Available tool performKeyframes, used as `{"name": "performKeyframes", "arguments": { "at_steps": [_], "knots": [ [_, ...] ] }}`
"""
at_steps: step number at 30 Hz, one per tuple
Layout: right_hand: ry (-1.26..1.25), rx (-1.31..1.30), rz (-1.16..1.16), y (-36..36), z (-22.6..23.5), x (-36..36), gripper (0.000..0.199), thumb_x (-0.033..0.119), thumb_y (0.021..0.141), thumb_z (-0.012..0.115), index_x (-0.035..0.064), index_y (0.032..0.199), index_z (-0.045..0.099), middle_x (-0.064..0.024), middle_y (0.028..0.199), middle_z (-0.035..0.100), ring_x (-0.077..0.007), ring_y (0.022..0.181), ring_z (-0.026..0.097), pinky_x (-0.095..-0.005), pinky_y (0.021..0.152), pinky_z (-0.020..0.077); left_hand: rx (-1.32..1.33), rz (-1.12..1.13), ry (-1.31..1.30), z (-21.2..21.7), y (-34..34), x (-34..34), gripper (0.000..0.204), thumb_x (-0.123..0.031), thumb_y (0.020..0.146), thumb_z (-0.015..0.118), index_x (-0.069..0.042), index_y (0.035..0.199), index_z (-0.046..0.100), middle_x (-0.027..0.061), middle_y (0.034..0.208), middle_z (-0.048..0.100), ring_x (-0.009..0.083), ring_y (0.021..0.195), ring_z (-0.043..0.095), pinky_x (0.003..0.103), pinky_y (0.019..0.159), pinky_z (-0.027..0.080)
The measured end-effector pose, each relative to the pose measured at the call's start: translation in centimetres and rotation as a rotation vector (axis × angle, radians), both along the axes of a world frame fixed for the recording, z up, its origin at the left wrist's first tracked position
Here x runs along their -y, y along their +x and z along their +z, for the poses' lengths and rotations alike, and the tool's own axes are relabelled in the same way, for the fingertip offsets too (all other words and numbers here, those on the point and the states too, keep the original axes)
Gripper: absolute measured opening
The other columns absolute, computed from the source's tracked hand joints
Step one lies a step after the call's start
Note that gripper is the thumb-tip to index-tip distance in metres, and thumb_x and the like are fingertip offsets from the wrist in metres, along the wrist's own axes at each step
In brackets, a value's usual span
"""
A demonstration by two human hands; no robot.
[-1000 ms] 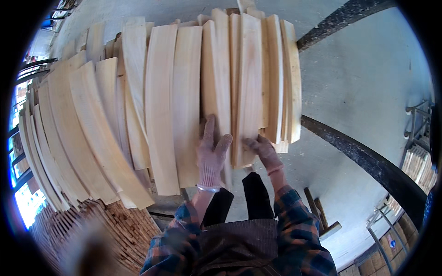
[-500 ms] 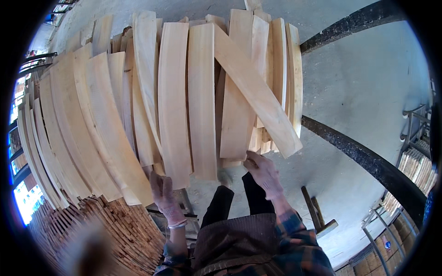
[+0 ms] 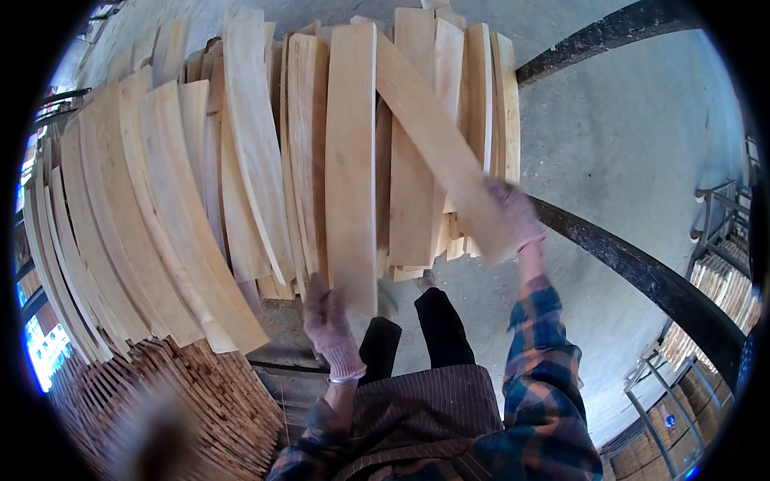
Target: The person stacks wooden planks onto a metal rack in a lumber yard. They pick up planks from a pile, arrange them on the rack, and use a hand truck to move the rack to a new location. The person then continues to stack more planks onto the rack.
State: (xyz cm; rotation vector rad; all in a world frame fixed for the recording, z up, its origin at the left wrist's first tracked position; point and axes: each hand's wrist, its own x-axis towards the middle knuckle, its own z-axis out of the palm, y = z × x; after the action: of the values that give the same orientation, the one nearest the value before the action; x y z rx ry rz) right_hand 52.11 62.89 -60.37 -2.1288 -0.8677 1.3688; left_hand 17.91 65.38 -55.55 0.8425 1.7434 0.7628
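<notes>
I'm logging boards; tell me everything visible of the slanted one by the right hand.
The slanted board is a long, flat, pale plank, apparently bare wood. It runs from upper left to lower right across other boards. The gloved right hand touches its lower right edge; that end is blurred, so the exact grip is unclear.
</notes>
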Motion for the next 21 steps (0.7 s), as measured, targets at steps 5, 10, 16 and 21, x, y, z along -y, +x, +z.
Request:
{"name": "performKeyframes", "arguments": {
  "at_steps": [5, 10, 16, 21],
  "knots": [
    [0.104, -0.415, -0.537, -11.5, -5.2, 3.2, 0.063, 0.023, 0.091, 0.059, 0.0074, 0.146, 0.033, -0.0058, 0.108, 0.065, -0.0122, 0.098, 0.06, -0.0248, 0.091, 0.0458, 0.22, 0.211, -0.188, -2.6, -4.6, 4.4, 0.055, -0.017, 0.087, 0.067, 0.001, 0.134, 0.044, 0.0097, 0.12, 0.054, 0.0223, 0.109, 0.054, 0.035, 0.094, 0.045],
    [0.182, -0.482, -0.552, -12.6, -5.6, 2.9, 0.055, 0.016, 0.093, 0.054, 0.005, 0.143, 0.037, -0.009, 0.126, 0.057, -0.0142, 0.114, 0.055, -0.0253, 0.103, 0.0383, 0.682, 0.45, -0.287, -4.5, 0.5, 1.8, 0.046, -0.032, 0.093, 0.058, -0.002, 0.126, 0.047, 0.0119, 0.121, 0.053, 0.0258, 0.112, 0.054, 0.044, 0.092, 0.05],
    [0.106, -0.725, -0.642, -11.4, -2.6, 1.3, 0.065, 0.028, 0.082, 0.063, -0.0003, 0.137, 0.044, -0.0077, 0.118, 0.06, -0.0176, 0.112, 0.055, -0.0299, 0.098, 0.0408, 0.772, 0.531, -0.245, -6.8, 5.2, 4.4, 0.051, -0.037, 0.091, 0.061, -0.004, 0.127, 0.047, 0.009, 0.117, 0.058, 0.0242, 0.105, 0.059, 0.04, 0.086, 0.055],
    [0.127, -0.79, -0.703, -11.1, -4.3, 2.1, 0.066, 0.031, 0.081, 0.063, -0.0016, 0.135, 0.045, -0.0096, 0.114, 0.06, -0.0169, 0.108, 0.055, -0.0292, 0.094, 0.0428, 0.814, 0.425, -0.288, -7.2, 4.0, 4.1, 0.045, -0.033, 0.091, 0.062, -0.005, 0.124, 0.049, 0.0096, 0.115, 0.061, 0.025, 0.101, 0.062, 0.043, 0.081, 0.057]
  ]
}}
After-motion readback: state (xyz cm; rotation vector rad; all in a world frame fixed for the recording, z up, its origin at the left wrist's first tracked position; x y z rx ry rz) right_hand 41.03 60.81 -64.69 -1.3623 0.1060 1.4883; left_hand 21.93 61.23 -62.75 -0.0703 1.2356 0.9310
